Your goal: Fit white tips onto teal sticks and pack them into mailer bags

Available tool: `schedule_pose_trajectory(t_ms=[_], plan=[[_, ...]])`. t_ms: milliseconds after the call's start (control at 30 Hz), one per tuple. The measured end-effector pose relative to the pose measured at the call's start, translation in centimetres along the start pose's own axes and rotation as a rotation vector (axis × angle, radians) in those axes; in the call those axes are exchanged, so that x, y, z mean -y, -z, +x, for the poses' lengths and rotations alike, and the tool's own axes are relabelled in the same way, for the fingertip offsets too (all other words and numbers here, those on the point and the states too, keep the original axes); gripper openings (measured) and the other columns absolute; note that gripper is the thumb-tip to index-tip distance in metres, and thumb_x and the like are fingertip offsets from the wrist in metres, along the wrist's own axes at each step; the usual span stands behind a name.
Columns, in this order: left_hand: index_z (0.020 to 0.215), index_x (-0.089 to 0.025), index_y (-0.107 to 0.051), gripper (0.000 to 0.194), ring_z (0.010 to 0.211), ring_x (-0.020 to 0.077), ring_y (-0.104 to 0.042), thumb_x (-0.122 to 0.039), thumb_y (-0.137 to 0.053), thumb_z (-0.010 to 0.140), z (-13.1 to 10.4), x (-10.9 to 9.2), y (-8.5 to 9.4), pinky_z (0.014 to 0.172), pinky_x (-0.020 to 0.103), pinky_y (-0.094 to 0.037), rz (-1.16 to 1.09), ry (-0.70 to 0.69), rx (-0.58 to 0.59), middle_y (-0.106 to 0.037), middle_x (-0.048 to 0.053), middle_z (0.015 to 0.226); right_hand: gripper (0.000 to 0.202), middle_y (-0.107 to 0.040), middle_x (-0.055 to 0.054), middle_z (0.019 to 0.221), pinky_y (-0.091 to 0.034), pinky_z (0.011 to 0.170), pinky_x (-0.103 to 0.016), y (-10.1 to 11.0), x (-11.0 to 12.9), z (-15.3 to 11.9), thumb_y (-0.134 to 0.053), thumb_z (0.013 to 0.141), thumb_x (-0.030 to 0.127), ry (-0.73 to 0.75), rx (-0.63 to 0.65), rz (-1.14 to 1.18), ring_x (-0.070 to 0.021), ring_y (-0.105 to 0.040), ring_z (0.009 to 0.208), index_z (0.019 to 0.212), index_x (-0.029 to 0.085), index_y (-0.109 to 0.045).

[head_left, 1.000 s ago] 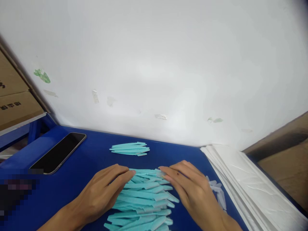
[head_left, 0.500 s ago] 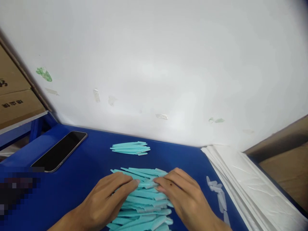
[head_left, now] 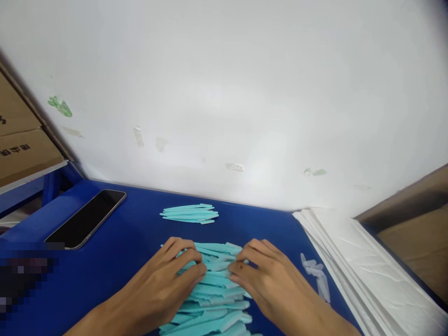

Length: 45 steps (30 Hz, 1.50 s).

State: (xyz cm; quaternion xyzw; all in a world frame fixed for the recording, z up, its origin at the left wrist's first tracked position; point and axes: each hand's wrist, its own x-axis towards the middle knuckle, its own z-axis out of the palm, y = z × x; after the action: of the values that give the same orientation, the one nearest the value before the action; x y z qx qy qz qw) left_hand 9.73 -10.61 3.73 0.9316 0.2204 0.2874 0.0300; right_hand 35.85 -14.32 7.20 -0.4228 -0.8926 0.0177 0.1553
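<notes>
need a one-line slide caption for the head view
Left hand and right hand at a pile of turquoise strips on a blue table, phone lying nearby.

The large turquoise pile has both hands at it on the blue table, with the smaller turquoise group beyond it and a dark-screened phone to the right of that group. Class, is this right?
Not quite: the head view shows the dark-screened phone to the left of the smaller turquoise group. The rest stands: the left hand and right hand are at the large turquoise pile.

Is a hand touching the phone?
No, the left hand and the right hand are both at the turquoise strips, away from the phone.
</notes>
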Motion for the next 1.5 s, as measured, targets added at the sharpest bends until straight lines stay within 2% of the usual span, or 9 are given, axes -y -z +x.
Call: schedule_pose_trajectory(t_ms=[133, 267, 467, 533, 633, 733, 867, 1067, 1500], plan=[[0.11, -0.016, -0.064, 0.02, 0.097, 0.0243, -0.055, -0.004, -0.053, 0.097, 0.1, -0.1, 0.2, 0.081, 0.039, -0.044, -0.036, 0.011, 0.03, -0.065, 0.008, 0.1, 0.006, -0.07, 0.003, 0.09, -0.042, 0.079, -0.034, 0.1, 0.1, 0.0, -0.073, 0.094, 0.02, -0.029, 0.011, 0.001, -0.0174, -0.062, 0.087, 0.092, 0.025, -0.071], [0.114, -0.017, -0.064, 0.023, 0.101, 0.024, -0.057, -0.006, -0.049, 0.1, 0.1, 0.4, 0.6, 0.084, 0.038, -0.047, -0.025, 0.036, 0.001, -0.067, 0.009, 0.101, 0.009, -0.07, 0.0, 0.092, -0.046, 0.083, -0.037, 1.8, -0.4, 0.1, -0.065, 0.099, 0.021, -0.058, -0.013, -0.03, -0.0198, -0.064, 0.088, 0.095, 0.024, -0.073], [0.114, -0.019, -0.068, 0.023, 0.105, 0.0234, -0.059, -0.018, -0.048, 0.105, -0.1, 4.4, 0.4, 0.092, 0.04, -0.05, 0.178, 0.2, -0.079, -0.068, 0.009, 0.109, 0.02, -0.075, -0.004, 0.103, -0.052, 0.081, -0.039, 4.9, -3.9, -2.2, -0.055, 0.102, 0.028, -0.15, -0.086, -0.123, -0.0243, -0.07, 0.091, 0.112, 0.029, -0.073], [0.115, -0.02, -0.07, 0.025, 0.111, 0.0269, -0.059, -0.024, -0.048, 0.105, -0.5, 6.2, 0.2, 0.091, 0.042, -0.052, 0.255, 0.244, -0.08, -0.066, 0.011, 0.118, 0.021, -0.077, -0.003, 0.106, -0.054, 0.075, -0.038, 5.6, -5.2, -3.7, -0.061, 0.098, 0.033, -0.297, -0.014, -0.146, -0.0257, -0.074, 0.088, 0.114, 0.031, -0.074], [0.122, -0.019, -0.069, 0.031, 0.115, 0.0307, -0.057, -0.031, -0.044, 0.107, -1.4, 8.3, -0.1, 0.092, 0.048, -0.052, 0.306, 0.309, -0.031, -0.063, 0.014, 0.127, 0.023, -0.079, -0.004, 0.094, -0.052, 0.069, -0.038, 6.4, -6.7, -5.8, -0.071, 0.087, 0.03, -0.683, 0.332, -0.183, -0.0286, -0.075, 0.081, 0.109, 0.031, -0.076], [0.128, -0.021, -0.067, 0.036, 0.117, 0.032, -0.058, -0.037, -0.043, 0.107, -2.1, 9.4, -0.6, 0.094, 0.051, -0.052, 0.318, 0.328, -0.01, -0.062, 0.015, 0.132, 0.029, -0.079, -0.008, 0.096, -0.048, 0.072, -0.039, 6.5, -7.5, -6.6, -0.075, 0.08, 0.022, -0.865, 0.545, -0.27, -0.0332, -0.074, 0.09, 0.108, 0.029, -0.078], [0.13, -0.022, -0.067, 0.039, 0.116, 0.0323, -0.06, -0.04, -0.04, 0.108, -2.3, 9.9, -1.2, 0.093, 0.051, -0.051, 0.345, 0.3, -0.002, -0.062, 0.015, 0.133, 0.022, -0.078, -0.01, 0.101, -0.042, 0.069, -0.035, 6.1, -8.2, -5.7, -0.072, 0.082, 0.02, -0.906, 0.571, -0.323, -0.0333, -0.073, 0.094, 0.102, 0.025, -0.078], [0.124, -0.024, -0.069, 0.03, 0.109, 0.0281, -0.061, -0.029, -0.045, 0.107, -2.3, 9.9, -1.2, 0.086, 0.041, -0.049, 0.354, 0.256, -0.006, -0.066, 0.012, 0.122, 0.025, -0.078, -0.009, 0.099, -0.036, 0.063, -0.032, 5.6, -9.6, -4.8, -0.077, 0.076, 0.018, -0.932, 0.614, -0.325, -0.0339, -0.073, 0.095, 0.1, 0.027, -0.077], [0.111, -0.02, -0.071, 0.028, 0.1, 0.024, -0.061, -0.029, -0.045, 0.108, -2.4, 9.5, -1.0, 0.087, 0.038, -0.047, 0.335, 0.245, -0.011, -0.07, 0.008, 0.108, 0.013, -0.076, -0.002, 0.085, -0.035, 0.063, -0.03, 5.0, -10.5, -4.9, -0.074, 0.073, 0.014, -0.923, 0.622, -0.223, -0.0263, -0.071, 0.085, 0.077, 0.027, -0.074]])
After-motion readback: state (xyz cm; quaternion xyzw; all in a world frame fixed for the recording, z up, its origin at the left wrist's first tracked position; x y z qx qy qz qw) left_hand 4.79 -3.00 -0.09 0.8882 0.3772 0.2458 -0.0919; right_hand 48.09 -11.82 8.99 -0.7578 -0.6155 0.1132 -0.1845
